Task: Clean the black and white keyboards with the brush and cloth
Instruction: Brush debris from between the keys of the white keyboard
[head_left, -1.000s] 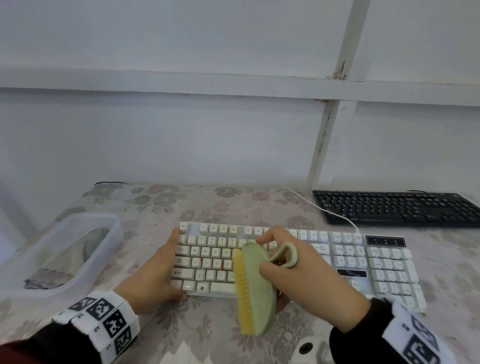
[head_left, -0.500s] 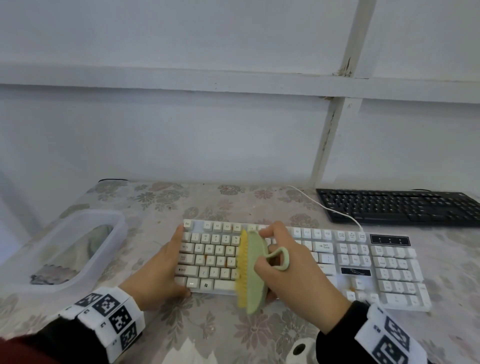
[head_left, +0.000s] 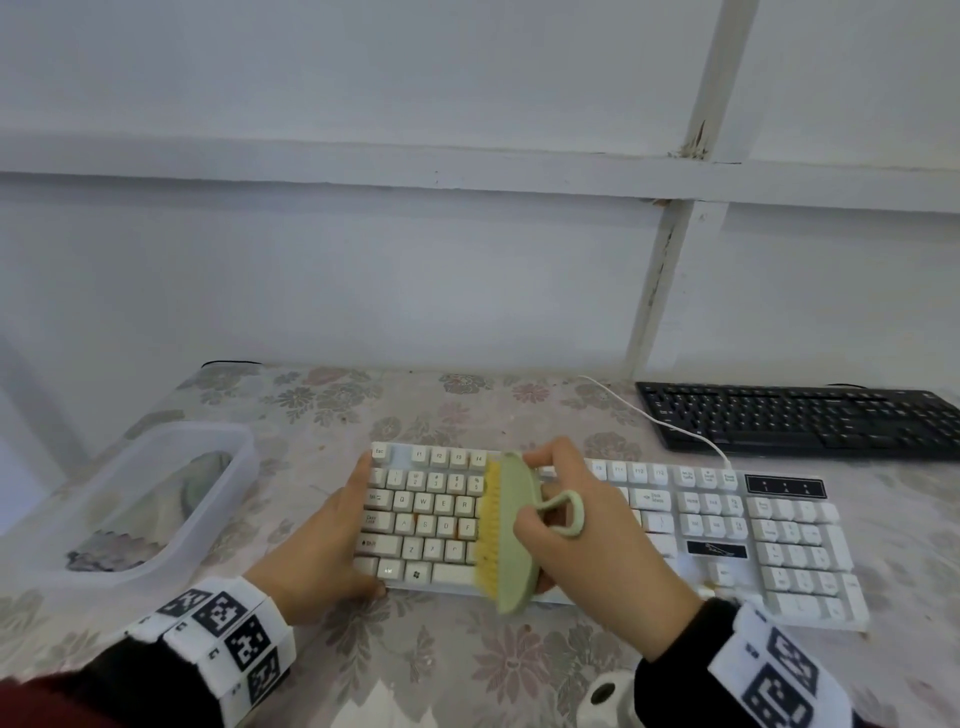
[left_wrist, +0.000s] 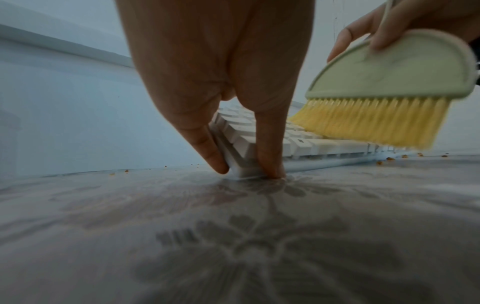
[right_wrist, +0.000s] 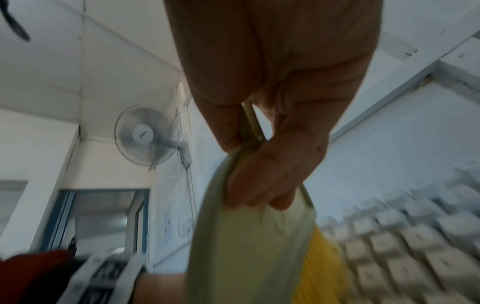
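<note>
On the floral table (head_left: 467, 675), from the head view, we see our left hand (head_left: 322, 540) braced with straight fingers against the white keyboard (head_left: 727, 525); our right hand (head_left: 587, 551) grips the brush (head_left: 511, 530), bristles on the keys; the black keyboard (head_left: 800, 421) lies behind; from the left wrist, two fingertips (left_wrist: 215, 158) straddle the keyboard's corner; from the right wrist, curled fingers (right_wrist: 262, 176) pinch the brush's back.

The floral-clothed table (head_left: 467, 670) bears a white keyboard (head_left: 779, 540), black keyboard (head_left: 805, 421), clear tub (head_left: 130, 493) and crumbs (left_wrist: 387, 158).

right hand (head_left: 597, 540) grips brush (head_left: 511, 535) | bristles on white keyboard (head_left: 727, 525)
</note>
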